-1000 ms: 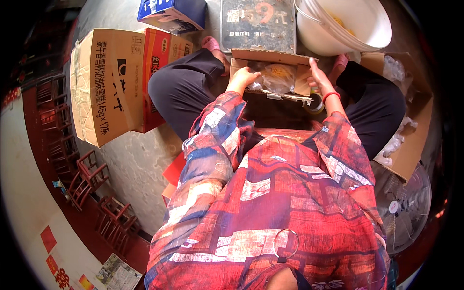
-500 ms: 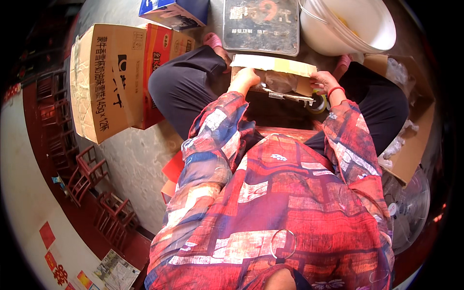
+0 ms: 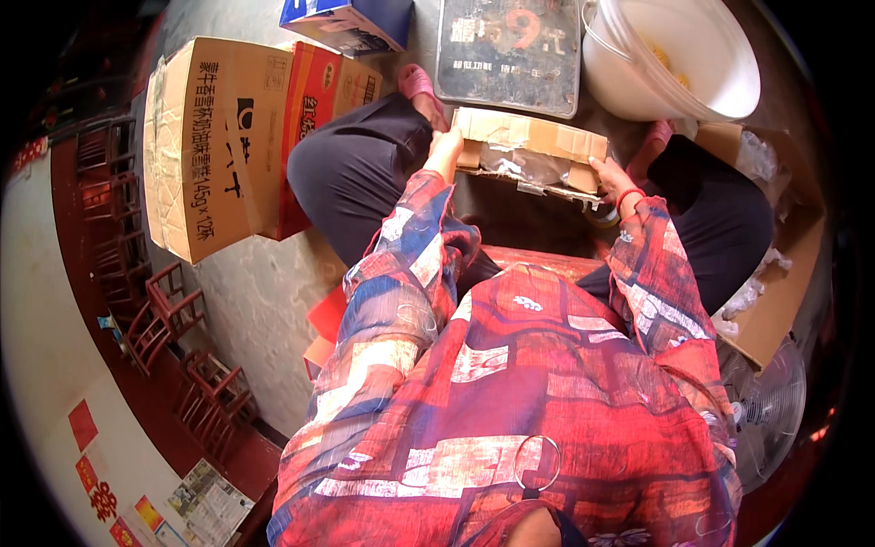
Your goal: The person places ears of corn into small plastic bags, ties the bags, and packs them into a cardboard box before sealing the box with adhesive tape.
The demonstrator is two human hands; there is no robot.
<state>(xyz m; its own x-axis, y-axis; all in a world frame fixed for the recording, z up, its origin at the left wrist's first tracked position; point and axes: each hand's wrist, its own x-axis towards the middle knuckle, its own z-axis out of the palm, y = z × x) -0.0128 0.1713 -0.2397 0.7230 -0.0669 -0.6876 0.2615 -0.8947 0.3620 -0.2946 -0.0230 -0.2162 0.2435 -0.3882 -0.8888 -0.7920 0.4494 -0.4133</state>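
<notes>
Between my knees is a small cardboard box (image 3: 533,134), tilted so that its open side faces me. Something wrapped in clear plastic (image 3: 524,164) shows inside, too shadowed to make out. My left hand (image 3: 445,150) is closed on the box's left end. At the right end, my right hand (image 3: 612,175) grips the edge, fingers partly hidden behind the cardboard. Just below the right hand, a roll of tape (image 3: 602,217) is mostly covered by the box.
Ahead lies a dark flat scale-like plate (image 3: 508,87), with a white bucket (image 3: 629,82) to its right. Large cartons (image 3: 219,146) and a blue box (image 3: 351,23) stand left. An opened carton with plastic bags (image 3: 802,228) and a fan (image 3: 775,410) are at right.
The box has tipped, so its top flap shows more of its face and its inside less. My left hand has shifted outward to the box's end. The tape roll is more covered.
</notes>
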